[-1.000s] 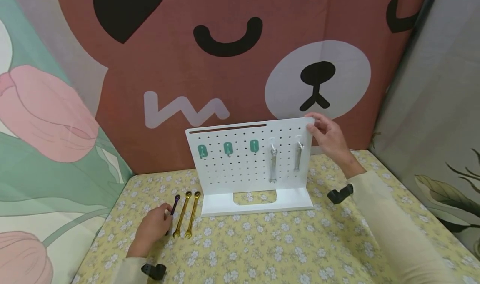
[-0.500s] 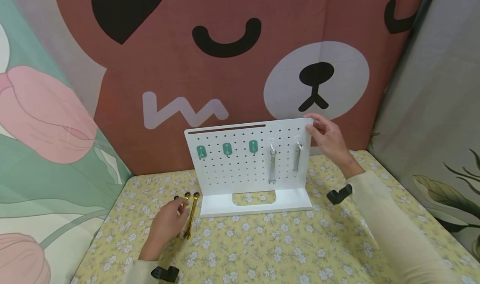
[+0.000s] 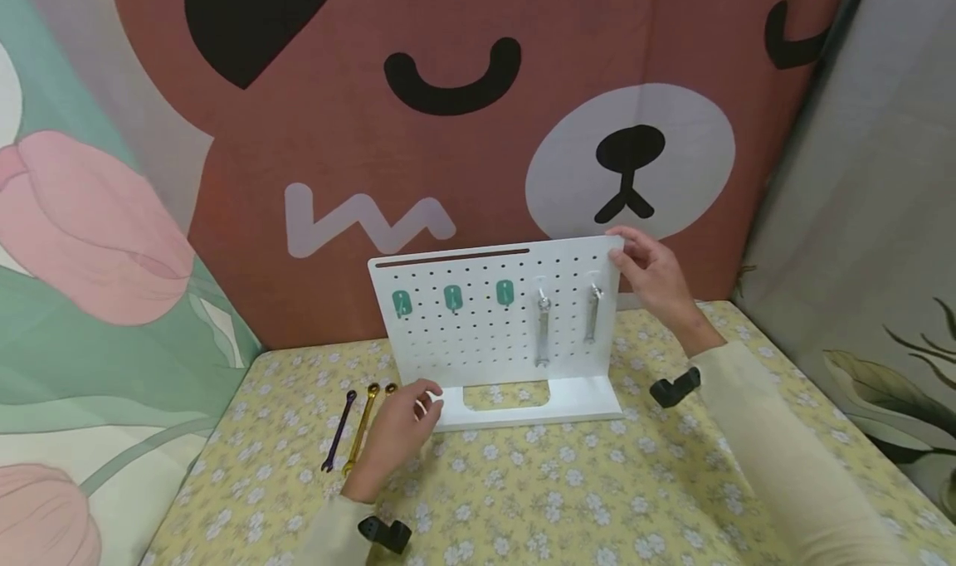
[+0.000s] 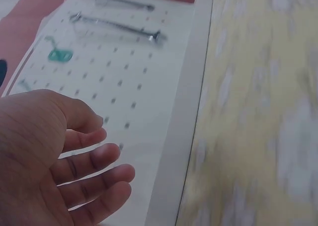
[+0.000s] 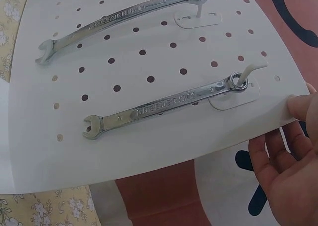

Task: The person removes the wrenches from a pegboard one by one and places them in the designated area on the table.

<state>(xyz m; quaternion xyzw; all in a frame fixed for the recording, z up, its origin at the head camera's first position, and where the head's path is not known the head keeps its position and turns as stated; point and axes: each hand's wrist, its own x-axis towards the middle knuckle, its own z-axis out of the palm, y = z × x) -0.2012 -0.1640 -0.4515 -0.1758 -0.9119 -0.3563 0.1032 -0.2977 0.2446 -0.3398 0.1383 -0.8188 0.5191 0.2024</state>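
Observation:
A white pegboard (image 3: 500, 334) stands upright on its base. My right hand (image 3: 657, 277) grips its upper right corner, thumb in front and fingers behind. My left hand (image 3: 396, 429) is in front of the board's lower left corner; its fingers (image 4: 94, 161) are loosely bent and hold nothing. Two silver combination wrenches hang from white hooks on the right half: a longer wrench (image 3: 543, 329) and a shorter wrench (image 5: 164, 104). Left of the board lie a purple wrench (image 3: 339, 431) and a gold wrench (image 3: 363, 425). Another gold wrench (image 3: 391, 388) is mostly hidden by my left hand.
Three green hooks, a left hook (image 3: 402, 303), a middle hook (image 3: 453, 298) and a right hook (image 3: 504, 292), sit on the board's left half. A yellow floral cloth (image 3: 523, 500) covers the table. Behind it hangs a brown bear-print curtain (image 3: 463, 168).
My left hand has moved right from the purple wrench, past the gold ones, to the board's lower left corner. The purple wrench now shows whole. My right hand has stayed on the pegboard.

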